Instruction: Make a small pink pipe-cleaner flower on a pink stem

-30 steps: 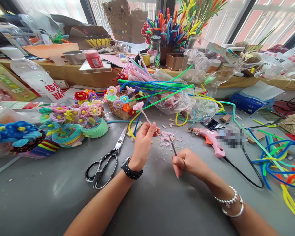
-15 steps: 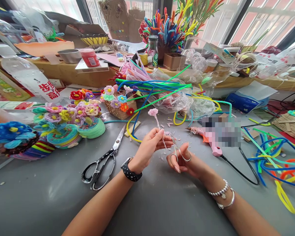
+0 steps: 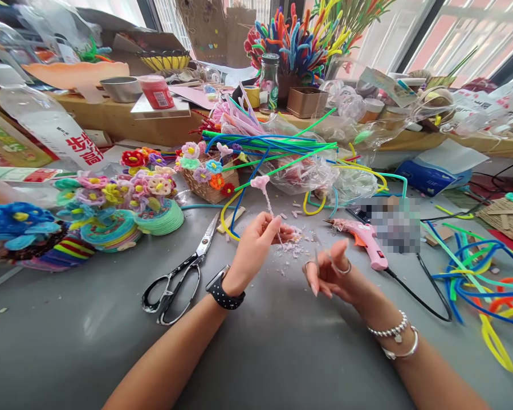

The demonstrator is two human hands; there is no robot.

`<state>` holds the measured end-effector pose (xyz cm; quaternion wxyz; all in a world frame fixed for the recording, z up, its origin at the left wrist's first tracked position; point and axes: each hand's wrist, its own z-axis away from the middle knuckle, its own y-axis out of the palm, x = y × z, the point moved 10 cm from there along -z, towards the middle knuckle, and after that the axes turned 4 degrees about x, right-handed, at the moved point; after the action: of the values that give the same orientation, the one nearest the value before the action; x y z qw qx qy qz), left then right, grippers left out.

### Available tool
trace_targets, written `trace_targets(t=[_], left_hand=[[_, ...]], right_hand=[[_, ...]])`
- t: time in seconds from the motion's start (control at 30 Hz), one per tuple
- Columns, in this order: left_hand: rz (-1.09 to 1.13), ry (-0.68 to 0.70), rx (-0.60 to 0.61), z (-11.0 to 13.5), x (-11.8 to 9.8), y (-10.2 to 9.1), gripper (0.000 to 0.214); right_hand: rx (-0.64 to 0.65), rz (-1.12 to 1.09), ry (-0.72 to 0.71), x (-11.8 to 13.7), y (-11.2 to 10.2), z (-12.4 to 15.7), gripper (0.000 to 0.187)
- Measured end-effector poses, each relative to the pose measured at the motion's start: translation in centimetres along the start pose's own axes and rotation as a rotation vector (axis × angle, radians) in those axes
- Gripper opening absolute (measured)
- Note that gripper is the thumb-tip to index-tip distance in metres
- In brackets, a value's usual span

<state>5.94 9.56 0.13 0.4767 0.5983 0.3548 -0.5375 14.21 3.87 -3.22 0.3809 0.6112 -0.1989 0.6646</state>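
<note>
Pinched in my left hand [image 3: 259,242] is the stem of a pink pipe-cleaner flower [image 3: 260,183], its bloom standing above my fingers and the thin lower stem showing beneath them. My right hand [image 3: 333,270] has a thumb and finger through the handle loops of small metal scissors [image 3: 322,253], which are blurred and apart from the flower. Pink fluff clippings [image 3: 291,246] lie scattered on the grey table under and beyond my left hand. Large black-handled scissors [image 3: 180,276] lie on the table to the left of my left wrist.
A pink glue gun [image 3: 370,245] with a black cord lies right of my right hand. Finished fuzzy flower pots [image 3: 158,216] and a flower basket [image 3: 205,181] stand at left. Loose pipe cleaners [image 3: 474,273] lie at right; a bundle [image 3: 273,145] rests on plastic at the back.
My right hand and the small scissors have moved right, away from the stem. My left hand has shifted slightly left and up with the flower.
</note>
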Motion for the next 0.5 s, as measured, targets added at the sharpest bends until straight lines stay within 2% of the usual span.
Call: trace_targets(t=[0.13,0.3,0.4,0.5], left_hand=[[-0.291,0.064,-0.009,0.0,-0.4,0.0,0.025],[-0.373,0.054,-0.021,0.2,-0.2,0.0,0.024],[-0.368,0.046,-0.026,0.1,-0.1,-0.1,0.024],[-0.415,0.046,-0.024,0.0,-0.1,-0.2,0.026]], right_hand=[[-0.153,-0.094,-0.043,1.0,-2.4,0.5,0.08],[-0.334,-0.134,-0.084,1.3,-3.8,0.4,0.08],[-0.362,-0.131,-0.119,1.2,-3.6,0.0,0.078],[-0.332,-0.147,-0.148,1.1,-3.1,-0.3,0.075]])
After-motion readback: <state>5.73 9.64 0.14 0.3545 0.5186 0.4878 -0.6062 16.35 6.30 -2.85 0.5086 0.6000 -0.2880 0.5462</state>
